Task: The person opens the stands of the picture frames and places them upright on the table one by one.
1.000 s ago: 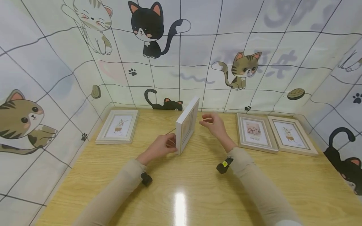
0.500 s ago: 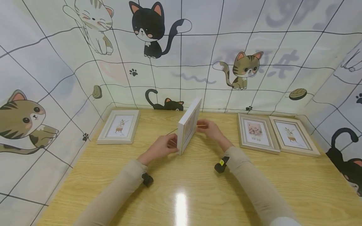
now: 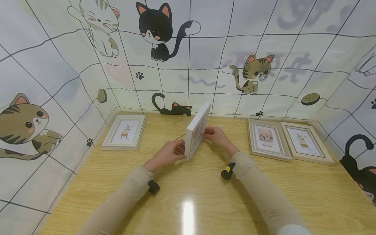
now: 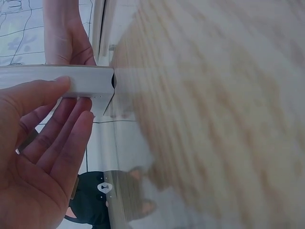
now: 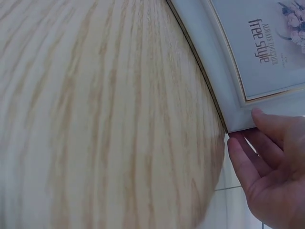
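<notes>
A white picture frame [image 3: 195, 132] stands upright on the wooden table, turned nearly edge-on in the head view. Its printed card with pink flowers and the words "free style" [image 5: 261, 40] shows in the right wrist view. My left hand [image 3: 168, 152] grips the near side edge, thumb on the rim [image 4: 95, 81] and fingers behind it. At the far side my right hand [image 3: 218, 136] pinches the lower corner, its thumb on the front and fingers [image 5: 250, 155] at the outer edge. A thin support leg [image 3: 180, 137] juts out behind the frame.
A pale frame with a potted-plant print [image 3: 123, 132] lies flat at the back left. Two more lie at the right, a flower print [image 3: 269, 139] beside a plant print [image 3: 306, 142]. Behind the table [image 3: 188, 182] rises a cat-patterned wall covering [image 3: 205, 78].
My right hand has moved left from beside the frame and taken hold of its far edge. The left hand and the standing frame stay in place.
</notes>
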Action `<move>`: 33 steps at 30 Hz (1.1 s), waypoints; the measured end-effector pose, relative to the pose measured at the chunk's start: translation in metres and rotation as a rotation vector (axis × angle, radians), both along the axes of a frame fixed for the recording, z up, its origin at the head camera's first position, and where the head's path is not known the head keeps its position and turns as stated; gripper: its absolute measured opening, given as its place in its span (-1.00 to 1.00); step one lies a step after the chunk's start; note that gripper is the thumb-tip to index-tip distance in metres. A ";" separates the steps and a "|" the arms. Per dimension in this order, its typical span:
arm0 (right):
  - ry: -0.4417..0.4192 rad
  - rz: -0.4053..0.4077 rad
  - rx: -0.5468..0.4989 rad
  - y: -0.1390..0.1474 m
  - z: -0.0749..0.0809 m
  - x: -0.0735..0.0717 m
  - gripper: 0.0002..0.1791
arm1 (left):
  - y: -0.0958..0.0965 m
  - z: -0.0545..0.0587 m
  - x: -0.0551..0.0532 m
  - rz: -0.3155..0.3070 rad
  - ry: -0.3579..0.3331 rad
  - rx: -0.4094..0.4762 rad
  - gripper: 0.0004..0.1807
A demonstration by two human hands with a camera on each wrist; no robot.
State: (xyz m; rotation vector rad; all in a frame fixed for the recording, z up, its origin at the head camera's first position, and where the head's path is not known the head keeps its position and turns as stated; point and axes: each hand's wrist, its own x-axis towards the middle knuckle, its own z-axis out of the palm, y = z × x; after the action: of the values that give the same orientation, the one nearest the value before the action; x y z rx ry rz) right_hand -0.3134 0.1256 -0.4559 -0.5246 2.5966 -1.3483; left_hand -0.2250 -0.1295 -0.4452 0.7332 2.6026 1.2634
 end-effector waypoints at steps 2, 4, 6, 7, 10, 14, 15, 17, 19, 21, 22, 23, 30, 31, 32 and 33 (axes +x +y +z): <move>0.013 -0.017 0.014 0.001 -0.001 0.001 -0.59 | 0.000 0.001 0.001 -0.003 -0.001 0.008 -0.74; 0.013 -0.039 0.019 0.001 -0.001 0.001 -0.59 | -0.001 0.001 0.001 -0.007 0.003 0.016 -0.75; 0.009 -0.051 0.018 0.001 -0.001 0.002 -0.59 | -0.002 0.001 0.001 -0.010 0.009 0.022 -0.75; 0.005 -0.057 0.016 0.001 -0.001 0.002 -0.59 | -0.003 0.001 0.000 -0.011 0.012 0.024 -0.75; 0.010 -0.061 0.017 0.002 -0.001 0.002 -0.59 | -0.005 0.002 0.000 -0.006 0.018 0.017 -0.76; 0.022 -0.061 0.014 0.004 -0.001 0.002 -0.60 | -0.009 0.002 -0.002 0.005 0.017 0.028 -0.77; 0.028 -0.058 0.012 0.005 -0.001 0.002 -0.59 | -0.011 0.002 -0.003 0.013 0.013 0.035 -0.77; 0.038 -0.053 0.016 0.006 0.000 0.003 -0.57 | -0.014 0.002 -0.006 0.035 0.001 0.057 -0.76; 0.052 -0.048 0.014 0.007 0.003 0.004 -0.54 | -0.017 0.002 -0.009 0.062 -0.007 0.078 -0.76; 0.069 -0.055 0.013 0.009 0.006 0.005 -0.53 | -0.019 0.004 -0.012 0.086 0.003 0.099 -0.76; 0.075 -0.064 0.010 0.009 0.007 0.005 -0.52 | -0.020 0.005 -0.014 0.101 0.014 0.105 -0.76; 0.081 -0.076 0.004 0.009 0.009 0.005 -0.52 | -0.020 0.006 -0.015 0.117 0.024 0.111 -0.77; 0.106 -0.204 -0.015 0.012 0.025 0.006 -0.56 | -0.011 0.015 -0.023 0.243 0.052 0.182 -0.60; 0.112 -0.220 -0.014 0.012 0.026 0.006 -0.56 | -0.009 0.015 -0.024 0.252 0.043 0.206 -0.54; 0.117 -0.237 -0.014 0.012 0.027 0.006 -0.56 | -0.007 0.015 -0.025 0.256 0.039 0.228 -0.48; 0.119 -0.252 -0.019 0.012 0.028 0.006 -0.57 | -0.005 0.016 -0.027 0.258 0.031 0.249 -0.42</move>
State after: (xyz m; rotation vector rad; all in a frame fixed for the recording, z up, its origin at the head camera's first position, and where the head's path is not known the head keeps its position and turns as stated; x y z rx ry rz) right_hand -0.3076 0.1377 -0.4274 -0.2951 2.8274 -1.4572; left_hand -0.2515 -0.1343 -0.4297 0.4639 2.6606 1.6850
